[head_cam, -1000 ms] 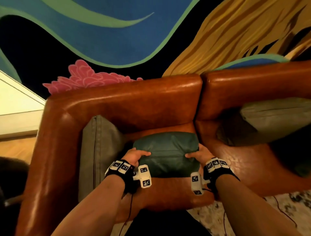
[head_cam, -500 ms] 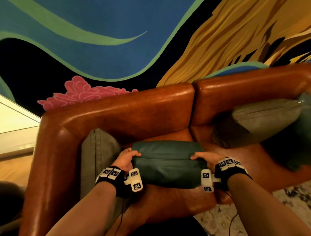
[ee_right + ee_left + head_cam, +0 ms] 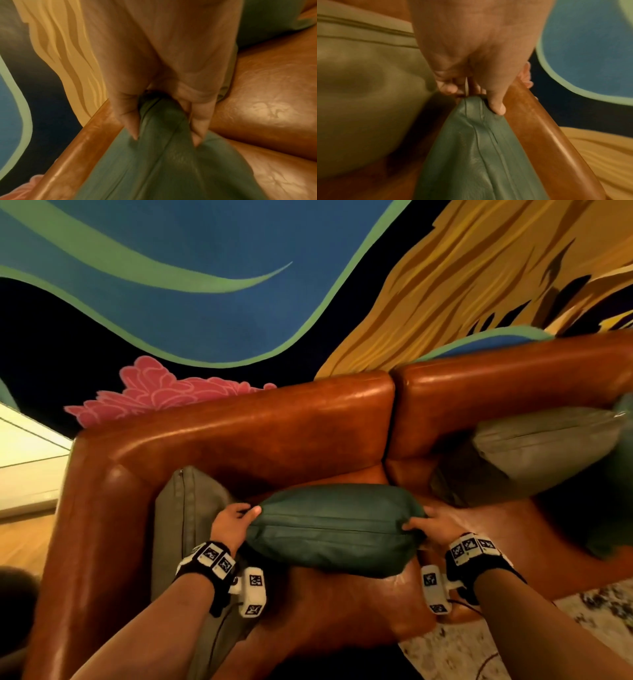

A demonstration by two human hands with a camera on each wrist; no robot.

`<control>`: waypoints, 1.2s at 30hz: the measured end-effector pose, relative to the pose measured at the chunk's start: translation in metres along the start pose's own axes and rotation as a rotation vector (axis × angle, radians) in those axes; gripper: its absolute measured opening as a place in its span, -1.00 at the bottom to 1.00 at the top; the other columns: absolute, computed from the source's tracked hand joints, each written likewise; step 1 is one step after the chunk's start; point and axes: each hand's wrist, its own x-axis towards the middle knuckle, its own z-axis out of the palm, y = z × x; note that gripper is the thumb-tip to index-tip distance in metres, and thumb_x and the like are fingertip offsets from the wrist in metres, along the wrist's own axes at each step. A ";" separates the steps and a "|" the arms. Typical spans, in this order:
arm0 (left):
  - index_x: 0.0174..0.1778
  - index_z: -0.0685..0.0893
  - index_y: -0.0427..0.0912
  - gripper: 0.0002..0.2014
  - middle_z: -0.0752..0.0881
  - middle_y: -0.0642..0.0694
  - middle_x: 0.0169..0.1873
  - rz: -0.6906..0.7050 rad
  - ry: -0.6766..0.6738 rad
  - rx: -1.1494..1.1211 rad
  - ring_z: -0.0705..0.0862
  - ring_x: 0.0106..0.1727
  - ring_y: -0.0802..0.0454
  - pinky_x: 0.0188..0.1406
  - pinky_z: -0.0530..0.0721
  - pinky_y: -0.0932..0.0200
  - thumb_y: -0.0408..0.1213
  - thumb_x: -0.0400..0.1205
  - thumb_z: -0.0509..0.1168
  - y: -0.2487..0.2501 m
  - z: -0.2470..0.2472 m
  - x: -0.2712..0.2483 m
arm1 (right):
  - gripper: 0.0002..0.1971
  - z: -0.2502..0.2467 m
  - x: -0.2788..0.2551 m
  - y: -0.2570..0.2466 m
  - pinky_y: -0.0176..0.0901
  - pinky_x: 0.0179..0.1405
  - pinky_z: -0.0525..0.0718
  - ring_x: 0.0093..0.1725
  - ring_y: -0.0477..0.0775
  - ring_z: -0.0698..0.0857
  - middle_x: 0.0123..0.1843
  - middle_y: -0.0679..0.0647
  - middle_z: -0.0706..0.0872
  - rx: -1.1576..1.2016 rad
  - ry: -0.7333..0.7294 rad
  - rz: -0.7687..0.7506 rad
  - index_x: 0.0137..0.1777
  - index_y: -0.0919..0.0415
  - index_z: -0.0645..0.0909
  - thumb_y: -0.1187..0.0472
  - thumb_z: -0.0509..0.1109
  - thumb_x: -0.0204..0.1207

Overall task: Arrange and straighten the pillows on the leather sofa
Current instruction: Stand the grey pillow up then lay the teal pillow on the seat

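Note:
A dark green leather pillow (image 3: pixel 334 529) (image 3: pixel 479 155) (image 3: pixel 164 162) is held edge-up over the seat of the brown leather sofa (image 3: pixel 260 436). My left hand (image 3: pixel 236 522) (image 3: pixel 471 75) grips its left end, thumb on top. My right hand (image 3: pixel 433 523) (image 3: pixel 164 121) pinches its right end between thumb and fingers. An olive-grey pillow (image 3: pixel 186 529) (image 3: pixel 364 88) leans against the left armrest, close to my left hand. Another olive-grey pillow (image 3: pixel 544 453) lies on the right seat section.
A dark teal pillow (image 3: pixel 616 498) shows at the far right edge. A painted mural wall (image 3: pixel 239 285) rises behind the sofa back. A patterned rug (image 3: pixel 513 642) lies in front of the sofa, and wooden floor (image 3: pixel 20 542) shows at the left.
Both hands have lifted the green pillow off the seat and turned it from lying flat to standing on its edge. The view has shifted slightly left.

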 end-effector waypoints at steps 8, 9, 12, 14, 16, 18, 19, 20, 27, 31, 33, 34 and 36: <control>0.08 0.61 -0.28 -0.94 0.76 -0.24 -0.18 -0.367 -0.013 -0.632 0.81 -0.32 -0.04 -0.28 0.78 0.11 -0.41 0.74 0.25 -0.011 0.053 -0.028 | -0.43 -0.038 0.075 0.003 0.36 0.18 0.73 0.06 0.36 0.80 0.07 0.34 0.81 -0.125 0.024 -0.103 0.17 0.36 0.65 0.33 0.76 0.15; 0.15 0.59 -0.24 -0.90 0.71 -0.25 -0.02 -0.344 0.006 -0.689 0.80 -0.14 -0.11 -0.09 0.77 0.02 -0.32 0.76 0.27 -0.005 0.058 -0.028 | -0.34 -0.047 0.086 0.003 0.35 0.16 0.75 0.06 0.34 0.81 0.07 0.30 0.82 -0.147 0.002 -0.098 0.16 0.32 0.65 0.21 0.80 0.05; 0.31 0.54 -0.08 -0.65 0.66 -0.12 0.12 -0.281 -0.048 -0.716 0.68 0.15 -0.18 0.21 0.69 -0.14 0.02 0.70 0.33 0.020 0.063 -0.022 | -0.25 -0.061 0.093 -0.007 0.30 0.20 0.74 0.11 0.33 0.80 0.13 0.30 0.81 -0.139 -0.077 -0.074 0.28 0.35 0.61 0.20 0.79 0.08; 0.17 0.65 -0.14 -0.71 0.73 -0.14 0.07 -0.231 -0.009 -0.632 0.73 0.08 -0.15 0.05 0.76 -0.02 -0.03 0.67 0.39 0.030 0.071 -0.015 | -0.46 -0.062 0.087 -0.015 0.24 0.15 0.75 0.05 0.36 0.80 0.09 0.34 0.81 -0.098 -0.107 -0.010 0.30 0.42 0.62 0.37 0.64 0.31; -0.02 0.70 -0.24 -0.87 0.77 -0.29 0.00 -0.202 0.046 -0.570 0.76 0.08 -0.28 0.01 0.78 -0.11 -0.23 0.67 0.41 0.036 0.081 -0.009 | -0.64 -0.068 0.087 -0.014 0.11 -0.06 0.77 -0.15 0.30 0.82 -0.08 0.32 0.84 -0.066 -0.123 0.108 0.24 0.44 0.66 0.43 0.47 0.43; -0.06 0.70 -0.30 -0.93 0.76 -0.41 0.02 -0.191 0.047 -0.543 0.76 0.09 -0.36 0.13 0.75 -0.26 -0.35 0.68 0.39 0.031 0.089 -0.006 | -0.61 -0.077 0.084 -0.014 0.01 -0.21 0.81 -0.23 0.25 0.84 -0.13 0.29 0.85 -0.043 -0.188 0.218 0.25 0.40 0.66 0.44 0.45 0.40; -0.06 0.70 -0.29 -0.96 0.75 -0.43 0.03 -0.183 0.044 -0.542 0.76 0.05 -0.34 0.12 0.75 -0.25 -0.39 0.68 0.37 0.027 0.091 -0.007 | -0.55 -0.081 0.084 -0.015 0.00 -0.26 0.82 -0.21 0.23 0.86 -0.11 0.28 0.86 -0.050 -0.234 0.239 0.27 0.38 0.65 0.47 0.49 0.34; -0.05 0.70 -0.27 -0.97 0.76 -0.41 0.03 -0.172 0.051 -0.543 0.76 0.02 -0.31 0.05 0.78 -0.20 -0.42 0.69 0.35 0.022 0.090 -0.009 | -0.47 -0.084 0.080 -0.018 -0.01 -0.29 0.83 -0.18 0.23 0.86 -0.08 0.28 0.86 -0.067 -0.261 0.228 0.28 0.38 0.64 0.49 0.54 0.24; 0.20 0.65 -0.45 -0.79 0.71 -0.42 0.15 -0.234 0.102 -0.528 0.72 0.08 -0.21 -0.04 0.77 -0.03 -0.42 0.69 0.35 0.002 0.075 -0.025 | -0.35 -0.076 0.104 -0.024 0.40 0.04 0.78 -0.10 0.40 0.85 -0.08 0.35 0.85 -0.007 -0.013 0.005 0.07 0.44 0.75 0.23 0.83 -0.05; 0.31 0.61 -0.48 -0.65 0.72 -0.36 0.13 -0.362 0.214 -0.605 0.70 0.10 -0.22 0.00 0.74 -0.11 -0.29 0.71 0.35 -0.003 0.071 -0.026 | -0.50 -0.068 0.086 -0.045 0.15 0.15 0.79 0.09 0.31 0.82 0.10 0.34 0.82 0.152 -0.165 -0.022 0.22 0.44 0.69 0.42 0.62 0.23; 0.19 0.69 -0.41 -0.62 0.77 -0.35 0.06 -0.347 0.206 -0.579 0.75 0.11 -0.27 0.11 0.76 -0.18 -0.13 0.67 0.41 -0.002 0.072 -0.025 | -0.69 -0.070 0.084 -0.045 0.01 -0.01 0.83 0.00 0.26 0.83 0.06 0.35 0.81 0.127 -0.151 -0.068 0.14 0.42 0.69 0.56 0.46 0.39; 0.09 0.72 -0.37 -0.66 0.79 -0.36 0.03 -0.320 0.187 -0.547 0.77 0.11 -0.31 0.12 0.77 -0.21 -0.11 0.64 0.45 0.001 0.074 -0.027 | -0.74 -0.071 0.081 -0.042 0.00 -0.09 0.82 -0.10 0.23 0.83 0.03 0.38 0.79 0.059 -0.082 -0.082 0.08 0.40 0.68 0.57 0.46 0.40; -0.13 0.73 -0.27 -0.79 0.80 -0.35 -0.09 -0.238 0.181 -0.470 0.79 0.08 -0.38 0.08 0.78 -0.26 -0.17 0.61 0.49 0.007 0.076 -0.033 | -0.71 -0.074 0.083 -0.030 -0.07 -0.28 0.80 -0.29 0.15 0.80 -0.07 0.34 0.78 -0.091 0.087 -0.097 0.05 0.40 0.68 0.50 0.58 0.34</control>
